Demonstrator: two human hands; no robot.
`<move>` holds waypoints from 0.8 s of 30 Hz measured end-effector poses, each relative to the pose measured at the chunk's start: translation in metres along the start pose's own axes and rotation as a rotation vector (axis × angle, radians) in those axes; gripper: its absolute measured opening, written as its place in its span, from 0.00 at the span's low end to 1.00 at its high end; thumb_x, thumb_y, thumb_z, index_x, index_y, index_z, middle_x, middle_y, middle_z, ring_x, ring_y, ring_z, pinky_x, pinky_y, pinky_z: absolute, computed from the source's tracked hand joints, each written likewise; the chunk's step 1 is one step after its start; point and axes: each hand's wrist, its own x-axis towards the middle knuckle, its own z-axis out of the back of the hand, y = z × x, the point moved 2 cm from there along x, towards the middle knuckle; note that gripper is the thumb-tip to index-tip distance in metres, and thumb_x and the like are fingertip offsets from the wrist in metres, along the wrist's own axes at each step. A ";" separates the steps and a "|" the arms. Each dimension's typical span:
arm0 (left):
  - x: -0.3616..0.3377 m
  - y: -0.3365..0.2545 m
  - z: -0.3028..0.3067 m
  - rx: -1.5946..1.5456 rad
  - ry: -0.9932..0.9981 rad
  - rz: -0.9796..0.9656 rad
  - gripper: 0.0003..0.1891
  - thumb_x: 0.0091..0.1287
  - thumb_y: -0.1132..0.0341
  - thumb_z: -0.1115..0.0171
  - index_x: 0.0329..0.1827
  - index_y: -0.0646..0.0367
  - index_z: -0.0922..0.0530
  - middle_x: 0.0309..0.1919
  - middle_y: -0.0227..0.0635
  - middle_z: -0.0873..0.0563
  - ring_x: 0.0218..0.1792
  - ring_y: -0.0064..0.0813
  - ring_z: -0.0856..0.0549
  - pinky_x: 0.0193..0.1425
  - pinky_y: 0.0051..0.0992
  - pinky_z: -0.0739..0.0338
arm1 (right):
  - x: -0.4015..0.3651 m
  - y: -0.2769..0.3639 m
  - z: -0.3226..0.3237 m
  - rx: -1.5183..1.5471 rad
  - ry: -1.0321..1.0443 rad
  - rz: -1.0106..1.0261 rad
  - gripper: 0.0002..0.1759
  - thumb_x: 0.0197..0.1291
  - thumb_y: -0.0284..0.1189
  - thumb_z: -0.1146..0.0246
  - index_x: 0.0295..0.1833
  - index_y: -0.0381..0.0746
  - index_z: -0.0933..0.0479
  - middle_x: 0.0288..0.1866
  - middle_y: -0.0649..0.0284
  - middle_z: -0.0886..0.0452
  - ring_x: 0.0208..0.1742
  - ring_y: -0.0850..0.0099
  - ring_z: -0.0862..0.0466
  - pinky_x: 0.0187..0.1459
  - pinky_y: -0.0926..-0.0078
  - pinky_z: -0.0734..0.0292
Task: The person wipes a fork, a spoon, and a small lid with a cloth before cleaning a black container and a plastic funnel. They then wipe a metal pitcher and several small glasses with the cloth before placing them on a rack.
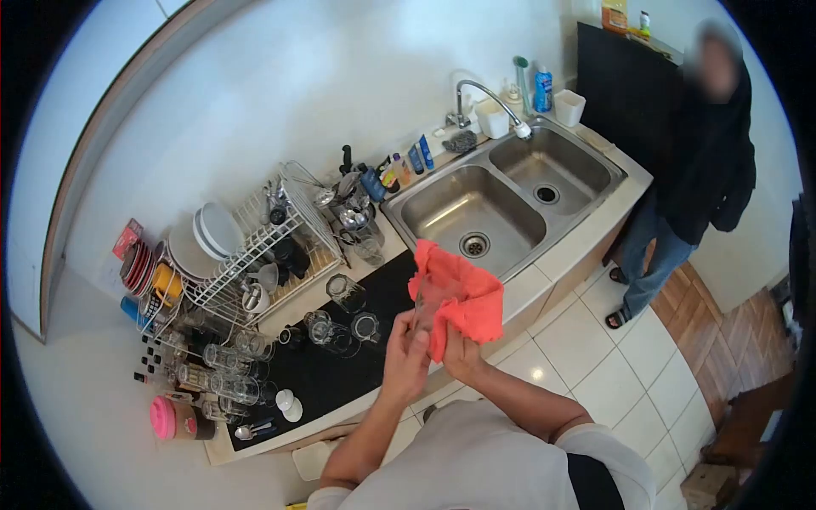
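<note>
The left hand (pixel 406 353) pinches a glass (pixel 427 308) in its fingers; the right hand (pixel 463 355) clutches a red cloth (pixel 466 293) around it, with the sink (pixel 450 212) just beyond the fingers. A firm hold and slow turning probably serve best.

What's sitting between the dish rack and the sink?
In the head view, a cutlery holder full of utensils stands between the dish rack and the sink.

The person wears a pale grey short-sleeved shirt (pixel 476 459), plain across the chest. Its sleeves (pixel 599 435) end above the elbow in wide, loose hems that look a shade lighter than the body. A black panel (pixel 595 486) shows beside the right sleeve. Both forearms, the left hand (pixel 406 357) and the right hand (pixel 463 355) are bare.
</note>
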 end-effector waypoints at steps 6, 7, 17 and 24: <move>-0.024 0.016 0.008 0.022 -0.081 -0.035 0.24 0.70 0.51 0.42 0.59 0.58 0.35 0.51 0.34 0.22 0.49 0.27 0.19 0.48 0.30 0.20 | 0.044 0.027 0.016 0.411 0.064 -0.377 0.13 0.60 0.25 0.42 0.49 0.34 0.22 0.48 0.55 0.19 0.48 0.59 0.19 0.52 0.64 0.27; -0.028 0.015 0.003 -0.129 -0.084 0.050 0.24 0.70 0.50 0.43 0.59 0.57 0.36 0.51 0.35 0.21 0.48 0.27 0.18 0.45 0.30 0.19 | 0.049 0.033 0.018 0.277 0.018 -0.073 0.12 0.58 0.25 0.41 0.47 0.34 0.21 0.46 0.56 0.18 0.45 0.60 0.18 0.50 0.64 0.26; -0.037 0.021 -0.028 0.804 -0.155 -0.547 0.29 0.67 0.57 0.37 0.63 0.62 0.40 0.46 0.38 0.23 0.44 0.30 0.18 0.46 0.31 0.21 | 0.057 0.039 0.057 0.319 0.084 -0.040 0.11 0.54 0.23 0.39 0.45 0.37 0.21 0.43 0.55 0.19 0.40 0.61 0.18 0.43 0.66 0.23; -0.041 0.010 -0.029 0.064 0.310 0.289 0.42 0.57 0.58 0.26 0.65 0.66 0.44 0.45 0.41 0.19 0.41 0.32 0.17 0.48 0.35 0.22 | 0.047 0.047 0.084 0.204 0.263 0.137 0.12 0.53 0.25 0.37 0.45 0.36 0.22 0.42 0.55 0.20 0.43 0.62 0.19 0.44 0.67 0.23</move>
